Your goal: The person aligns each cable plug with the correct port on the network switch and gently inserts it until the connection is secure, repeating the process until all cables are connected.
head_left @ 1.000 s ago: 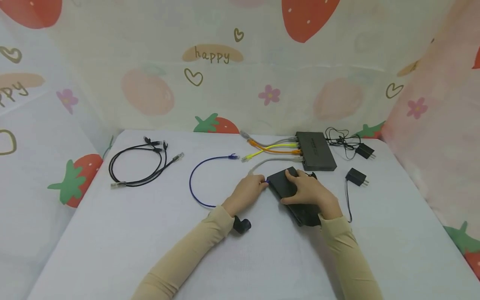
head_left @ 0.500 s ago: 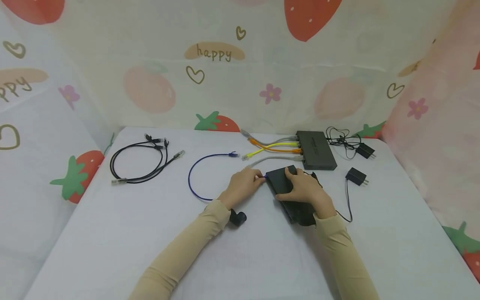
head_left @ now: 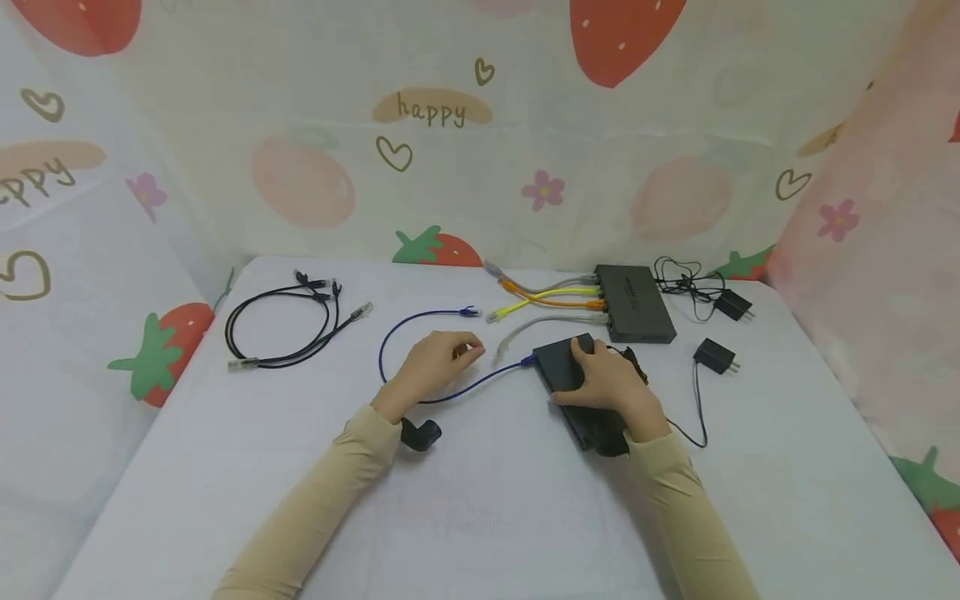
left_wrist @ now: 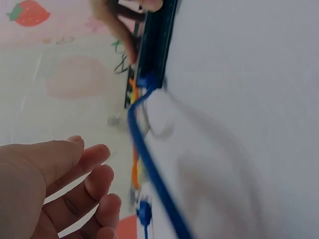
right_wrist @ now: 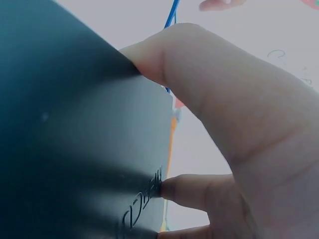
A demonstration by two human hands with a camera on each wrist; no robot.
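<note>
My right hand point(head_left: 611, 383) grips a black network switch point(head_left: 553, 367) across its top, thumb on the near side and fingers on the far side. Raised lettering shows on its dark face point(right_wrist: 89, 124) in the right wrist view. A blue Ethernet cable point(head_left: 483, 380) runs into the switch's left side, its blue plug point(left_wrist: 147, 80) at the port in the left wrist view. The cable's other plug point(head_left: 470, 312) lies loose on the table. Just left of the switch, my left hand point(head_left: 433, 364) hovers above the cable with relaxed fingers, holding nothing.
Behind stands another black switch point(head_left: 637, 304) with grey, yellow and orange cables point(head_left: 551, 302) in its left side. Two black power adapters point(head_left: 715, 356) with cords lie to the right. Black Ethernet cables point(head_left: 281, 362) lie looped at the left. Printed cloth point(head_left: 450, 192) rises behind the table.
My left hand has let go of the blue cable's plug at the switch and drawn back left. The right hand keeps its hold on the switch.
</note>
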